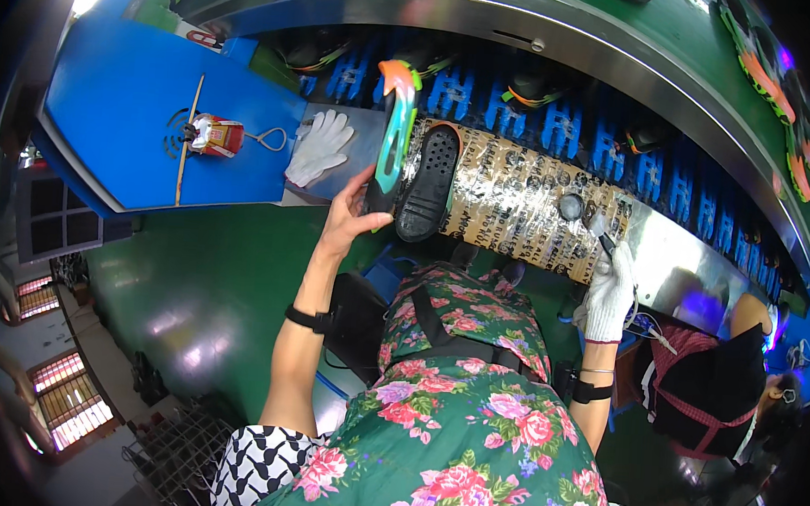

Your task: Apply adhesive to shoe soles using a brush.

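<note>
On a broad blue panel lie a thin wooden stick and a red-and-white packet. Just beside the panel's right edge rests a loose, flat white glove. Farther right of the panel runs a row of blue holders; well apart, also rightward, is a co-worker in black. Below the panel spread shiny green floor and barred windows.

My green apron has pink roses; the glove I wear is white, the sole I hold turquoise, orange and black.
</note>
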The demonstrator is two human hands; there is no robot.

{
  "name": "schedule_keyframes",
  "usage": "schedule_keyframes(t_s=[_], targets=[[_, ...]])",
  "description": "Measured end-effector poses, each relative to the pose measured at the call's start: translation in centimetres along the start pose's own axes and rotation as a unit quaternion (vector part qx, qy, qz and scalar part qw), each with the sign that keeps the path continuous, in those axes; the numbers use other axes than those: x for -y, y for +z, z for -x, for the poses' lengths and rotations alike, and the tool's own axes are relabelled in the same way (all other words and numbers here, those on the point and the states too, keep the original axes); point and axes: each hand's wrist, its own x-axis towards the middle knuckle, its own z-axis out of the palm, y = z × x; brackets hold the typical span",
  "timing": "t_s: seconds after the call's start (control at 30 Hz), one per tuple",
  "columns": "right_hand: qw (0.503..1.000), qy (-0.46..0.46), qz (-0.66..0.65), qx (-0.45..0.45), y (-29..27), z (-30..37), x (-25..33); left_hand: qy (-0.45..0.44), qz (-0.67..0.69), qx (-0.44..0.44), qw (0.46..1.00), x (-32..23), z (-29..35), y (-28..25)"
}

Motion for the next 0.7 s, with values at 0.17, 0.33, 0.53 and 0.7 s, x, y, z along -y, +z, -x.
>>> schedule_keyframes(t_s=[0.17,0.33,0.53,0.7], targets=[[1.0,-0.004,0.007,0.006,1.0,-0.3,-0.8,0.098,0.001,0.072,0.993,-5.2,3.7,3.1],[1.0,0.009,0.0,0.008,0.9,-0.7,-1.7,0.112,0.02,0.109,0.988,-7.6,6.1,4.2],[1.0,0.002,0.0,-0.007,0.5,-1.3,-2.3,0.115,0.026,0.095,0.988,-9.0,7.6,4.7],[1.0,0.014,0.013,-0.011,1.0,-1.4,-2.5,0.113,0.029,0.092,0.989,-9.4,8.3,4.4]])
